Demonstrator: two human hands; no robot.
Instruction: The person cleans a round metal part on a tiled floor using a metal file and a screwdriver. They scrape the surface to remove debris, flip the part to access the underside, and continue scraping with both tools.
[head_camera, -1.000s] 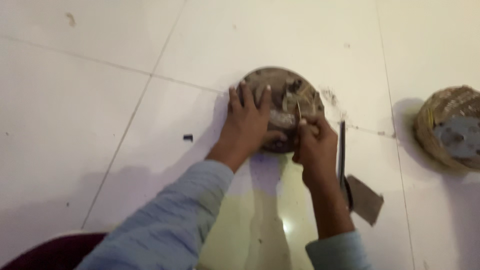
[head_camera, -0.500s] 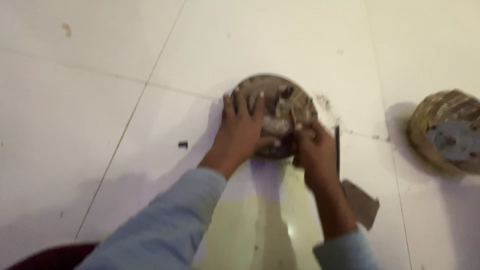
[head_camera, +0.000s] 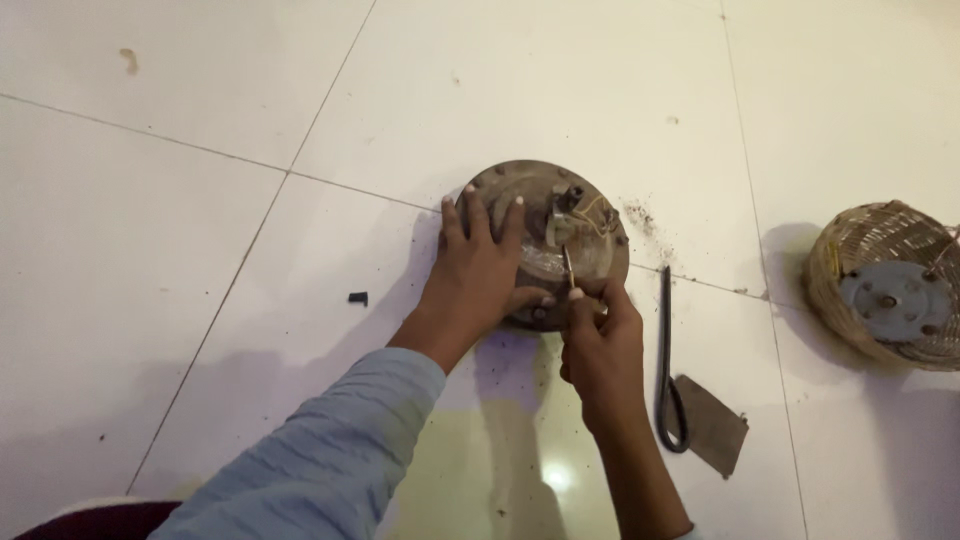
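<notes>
On the white tiled floor (head_camera: 200, 250), the left hand (head_camera: 478, 275) presses flat and spread on the rusty round metal disc (head_camera: 545, 240). The right hand (head_camera: 600, 345) grips a thin metal tool (head_camera: 568, 270) (tip among wires); a slip could nick them.

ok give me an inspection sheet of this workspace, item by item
surface: white tiled floor, dark crumbs by the disc
job's things: round rusty metal disc flat on the floor; thin metal tool tip on its centre
clutter: black bent rod, grey flat piece, small black bit
grippers: left hand pressed flat on the disc; right hand grips the tool
cables: thin yellowish wires on the disc
surroundings: wicker basket holding a grey metal plate
</notes>
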